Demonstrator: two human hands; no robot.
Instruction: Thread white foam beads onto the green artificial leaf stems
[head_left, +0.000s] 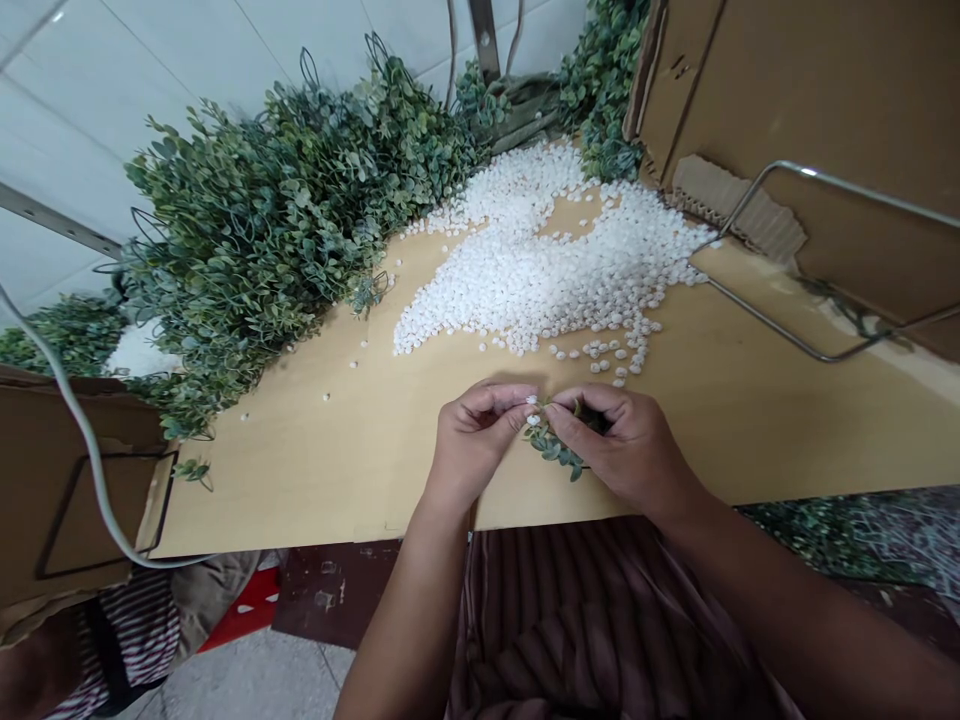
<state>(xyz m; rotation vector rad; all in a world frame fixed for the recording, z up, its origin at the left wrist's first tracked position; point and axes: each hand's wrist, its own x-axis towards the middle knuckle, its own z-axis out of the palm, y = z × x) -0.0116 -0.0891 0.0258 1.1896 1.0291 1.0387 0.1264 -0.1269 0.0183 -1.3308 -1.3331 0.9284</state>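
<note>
Near the table's front edge my two hands meet over a small artificial leaf sprig (556, 448). My right hand (626, 435) is closed on the sprig, whose green leaves hang below the fingers. Between thumb and forefinger, my left hand (480, 430) pinches a small white bead (532, 400) at a stem tip of the sprig. Another white bead (533, 420) shows just below that pinch. Beyond my hands a wide heap of the same white beads (540, 270) spreads over the tabletop (337, 490).
A big pile of artificial greenery (285, 220) lies at the back left. One loose sprig (193, 470) rests near the left edge. Cardboard boxes (840, 110) and a bent metal wire frame (787, 345) stand at right. A white cable (90, 440) hangs at left, near another person's striped sleeve (142, 630).
</note>
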